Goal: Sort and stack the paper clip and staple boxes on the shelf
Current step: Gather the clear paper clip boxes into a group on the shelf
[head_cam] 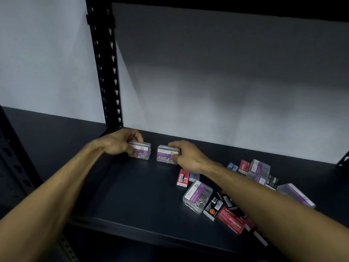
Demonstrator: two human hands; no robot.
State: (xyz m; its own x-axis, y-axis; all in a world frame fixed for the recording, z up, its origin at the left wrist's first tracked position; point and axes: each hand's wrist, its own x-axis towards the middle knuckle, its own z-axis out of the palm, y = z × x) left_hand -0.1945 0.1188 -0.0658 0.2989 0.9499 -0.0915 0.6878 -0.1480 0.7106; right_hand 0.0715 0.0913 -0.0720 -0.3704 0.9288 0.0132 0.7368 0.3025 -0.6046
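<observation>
Two clear paper clip boxes with purple labels stand side by side at the back left of the dark shelf (132,195). My left hand (120,143) grips the left paper clip box (141,151) from its left end. My right hand (187,155) grips the right paper clip box (166,155) from its right end. A small gap separates the two boxes. A third paper clip box (197,196) lies flat nearer to me. Under and beside my right forearm sits a mixed heap with a red staple box (231,220), black staple boxes (213,207) and more clear paper clip boxes (259,170).
A black perforated shelf post (107,72) rises at the back left, and an upper shelf (226,4) spans overhead. A white wall stands behind. A red box (183,177) and small blue boxes (232,166) lie at the heap's far edge.
</observation>
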